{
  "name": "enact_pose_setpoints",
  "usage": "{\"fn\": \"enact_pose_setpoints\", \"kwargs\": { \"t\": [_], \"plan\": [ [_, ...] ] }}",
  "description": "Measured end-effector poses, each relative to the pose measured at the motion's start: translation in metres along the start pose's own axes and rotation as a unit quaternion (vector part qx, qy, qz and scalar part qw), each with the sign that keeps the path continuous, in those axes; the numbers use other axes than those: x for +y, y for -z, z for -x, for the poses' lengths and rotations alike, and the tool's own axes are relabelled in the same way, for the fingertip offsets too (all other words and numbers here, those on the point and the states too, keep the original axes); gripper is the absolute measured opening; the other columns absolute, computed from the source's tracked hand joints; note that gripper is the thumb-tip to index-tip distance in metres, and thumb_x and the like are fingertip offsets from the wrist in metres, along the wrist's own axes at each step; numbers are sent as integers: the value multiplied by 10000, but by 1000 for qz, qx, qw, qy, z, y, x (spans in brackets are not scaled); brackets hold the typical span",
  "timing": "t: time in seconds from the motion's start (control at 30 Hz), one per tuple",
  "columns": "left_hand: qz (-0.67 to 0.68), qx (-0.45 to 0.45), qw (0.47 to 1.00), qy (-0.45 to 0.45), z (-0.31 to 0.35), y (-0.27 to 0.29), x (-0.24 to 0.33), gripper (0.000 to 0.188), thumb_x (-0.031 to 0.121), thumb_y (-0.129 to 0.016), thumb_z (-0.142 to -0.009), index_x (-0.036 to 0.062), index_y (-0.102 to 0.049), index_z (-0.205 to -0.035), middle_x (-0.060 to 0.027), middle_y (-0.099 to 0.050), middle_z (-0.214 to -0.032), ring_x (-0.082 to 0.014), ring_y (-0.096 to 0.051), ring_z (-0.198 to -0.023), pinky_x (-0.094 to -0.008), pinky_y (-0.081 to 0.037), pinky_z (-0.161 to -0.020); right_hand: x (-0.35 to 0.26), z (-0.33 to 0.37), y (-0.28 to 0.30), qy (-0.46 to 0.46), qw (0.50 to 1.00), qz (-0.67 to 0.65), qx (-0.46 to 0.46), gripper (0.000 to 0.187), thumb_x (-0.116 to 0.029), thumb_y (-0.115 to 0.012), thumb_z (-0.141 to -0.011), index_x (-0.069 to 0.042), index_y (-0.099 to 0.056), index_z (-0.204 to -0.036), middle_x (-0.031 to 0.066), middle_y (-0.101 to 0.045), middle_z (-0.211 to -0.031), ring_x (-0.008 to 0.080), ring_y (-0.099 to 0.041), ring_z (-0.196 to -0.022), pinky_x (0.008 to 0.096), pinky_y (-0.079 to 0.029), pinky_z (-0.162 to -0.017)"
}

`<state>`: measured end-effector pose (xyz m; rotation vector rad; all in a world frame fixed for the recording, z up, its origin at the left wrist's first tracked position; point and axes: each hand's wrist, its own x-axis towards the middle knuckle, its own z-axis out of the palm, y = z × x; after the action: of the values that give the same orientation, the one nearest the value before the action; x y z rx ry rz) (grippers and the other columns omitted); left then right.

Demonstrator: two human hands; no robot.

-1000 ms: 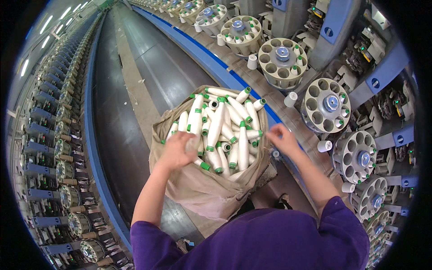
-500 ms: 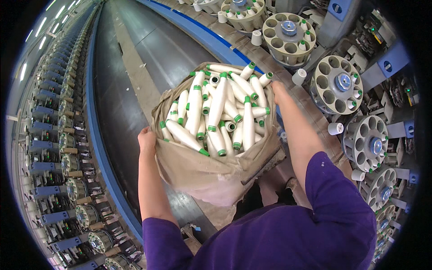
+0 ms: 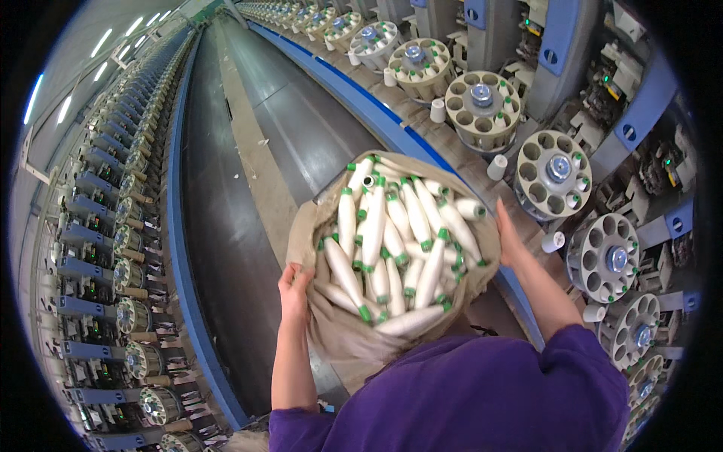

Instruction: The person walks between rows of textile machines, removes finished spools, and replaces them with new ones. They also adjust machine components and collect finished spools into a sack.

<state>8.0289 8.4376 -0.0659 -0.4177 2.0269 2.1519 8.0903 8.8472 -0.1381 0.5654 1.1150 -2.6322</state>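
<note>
A beige cloth sack (image 3: 331,328) in front of me gapes wide. It is heaped with white yarn bobbins (image 3: 374,233) that have green ends, lying at all angles. My left hand (image 3: 295,290) is closed on the sack's left rim, with the fingers bent over the cloth. At the right side of the sack, my right hand (image 3: 510,237) lies against the outside of the cloth, its visible fingers stretched upward. Part of that hand is hidden behind the sack. What holds the sack up from below is hidden.
Winding machines line both sides of the aisle. On the right stand round bobbin magazines (image 3: 556,173), several holding green-tipped bobbins, with small white cones (image 3: 497,167) beside them. Blue rails (image 3: 178,226) edge the dark floor (image 3: 301,128). More machines (image 3: 90,267) run along the left.
The sack of bobbins has shifted toward my body, and its mouth has turned somewhat. My left hand still grips the rim; my right hand's fingers now show straighter along the sack's side.
</note>
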Motion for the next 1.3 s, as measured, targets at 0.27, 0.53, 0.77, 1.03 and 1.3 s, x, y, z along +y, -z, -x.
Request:
{"fn": "enact_pose_setpoints", "kwargs": {
  "t": [0.27, 0.53, 0.77, 1.03, 1.3],
  "plan": [
    [-68, -44, 989, -120, 86, 51, -30, 141, 55, -594, -794, 77, -469, -733, 68, -446, -655, -28, -402, -603, -187, -323, -541, -1, 123, -31, 68, 988, 107, 91, 649, -526, -437, -914, -41, -398, -1344, 137, -492, -1285, 226, -518, -1133, 357, -421, -961],
    [-220, 105, 956, -166, -42, 31, -67, 204, 152, -642, -769, 15, -519, -856, -82, -528, -773, -168, -496, -771, -307, -420, -722, 23, 70, -42, 119, 924, 341, 128, 628, -484, -450, -927, 59, -505, -1239, 127, -554, -1208, 214, -512, -1098, 296, -360, -968],
    [-428, 37, 793, -432, -31, -40, -33, 393, 239, -679, -745, 63, -567, -1078, -143, -582, -1082, -345, -504, -1060, -446, -383, -916, 42, 51, -1, 77, 948, 207, 228, 769, -528, -618, -814, 51, -416, -1278, 150, -509, -1208, 241, -533, -1057, 362, -428, -898],
    [-544, -45, 771, -329, -70, -126, -43, 636, 404, -655, -753, 70, -463, -1259, -179, -538, -1182, -367, -488, -1101, -514, -351, -929, 38, 37, -30, 356, 706, 566, 234, 596, -356, -660, -806, -63, -457, -1284, 173, -425, -1338, 296, -493, -1122, 408, -411, -923],
    [-276, -67, 848, -446, -45, -120, 34, 366, 277, -594, -811, 47, -553, -1092, -238, -595, -949, -398, -577, -903, -439, -473, -790, 68, 40, -62, 265, 858, 429, 93, 565, -359, -664, -821, -54, -462, -1252, 94, -616, -939, 179, -591, -830, 320, -467, -756]
  ]
}}
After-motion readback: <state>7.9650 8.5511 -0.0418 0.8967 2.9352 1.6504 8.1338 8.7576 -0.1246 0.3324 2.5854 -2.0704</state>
